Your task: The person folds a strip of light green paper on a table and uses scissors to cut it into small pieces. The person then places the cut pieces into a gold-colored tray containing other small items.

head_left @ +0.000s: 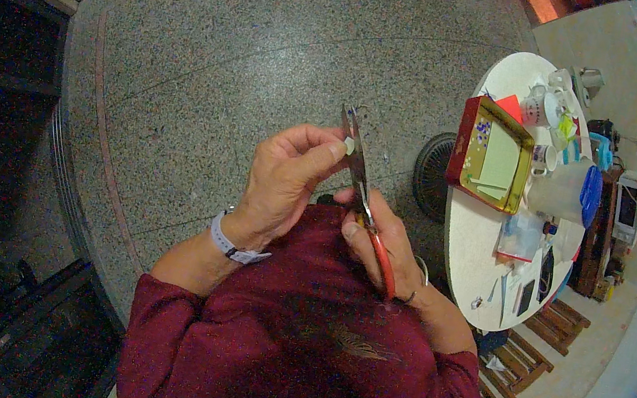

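Note:
Between the thumb and fingers of my left hand (285, 173) is a small pale green piece (349, 146), perhaps paper. A pair of scissors (359, 174) with red handles is gripped in my right hand (385, 243). The blades point away from me, slightly parted, and lie right beside the pale piece. Whether they touch it I cannot tell. On the table to the right, a red and gold rectangular tin (461, 142) holds pale green sheets or strips (501, 149) and several small purple bits.
The white oval table (465, 247) carries a mug (544, 158), a blue-lidded clear container (561, 192), a plastic bag (519, 235) and a phone (525, 297). A round dark fan-like object (432, 174) stands by the table. Wooden stools (517, 365) are at right; speckled floor (224, 59) lies ahead.

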A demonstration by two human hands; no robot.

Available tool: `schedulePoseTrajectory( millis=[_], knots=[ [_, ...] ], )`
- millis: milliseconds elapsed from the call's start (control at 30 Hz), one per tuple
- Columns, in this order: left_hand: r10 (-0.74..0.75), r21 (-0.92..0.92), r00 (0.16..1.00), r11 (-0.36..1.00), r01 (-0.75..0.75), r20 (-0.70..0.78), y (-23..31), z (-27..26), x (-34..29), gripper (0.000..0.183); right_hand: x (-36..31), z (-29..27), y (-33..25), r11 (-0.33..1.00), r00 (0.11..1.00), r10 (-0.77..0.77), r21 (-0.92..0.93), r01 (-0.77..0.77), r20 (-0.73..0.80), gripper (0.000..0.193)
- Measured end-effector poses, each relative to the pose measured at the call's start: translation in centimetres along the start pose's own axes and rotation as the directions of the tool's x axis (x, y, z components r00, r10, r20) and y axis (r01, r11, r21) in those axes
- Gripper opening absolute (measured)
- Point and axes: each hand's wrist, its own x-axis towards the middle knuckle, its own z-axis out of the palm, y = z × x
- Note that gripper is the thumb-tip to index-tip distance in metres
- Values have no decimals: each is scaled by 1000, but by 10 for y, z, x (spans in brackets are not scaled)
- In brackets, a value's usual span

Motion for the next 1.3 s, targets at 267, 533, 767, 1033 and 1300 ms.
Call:
schedulePoseTrajectory(
  millis=[267,533,767,1033,1300],
  knots=[
    [-69,123,997,990,71,-18,1,0,2,19,2,-1,-2,1000,1000,-25,-6,25,-4,35],
    [-21,185,999,983,14,34,-3,-9,8,18,5,-1,-2,999,999,-47,-16,47,-13,35],
    [-76,98,997,993,72,33,2,-4,8,17,5,-2,1,997,997,-72,21,72,7,38],
    [-70,56,997,996,68,45,3,-5,10,14,8,-3,3,997,997,-71,29,70,14,39],
    [-49,14,999,999,49,22,4,-7,13,13,11,-4,1,998,997,-67,20,67,29,37]
  ],
)
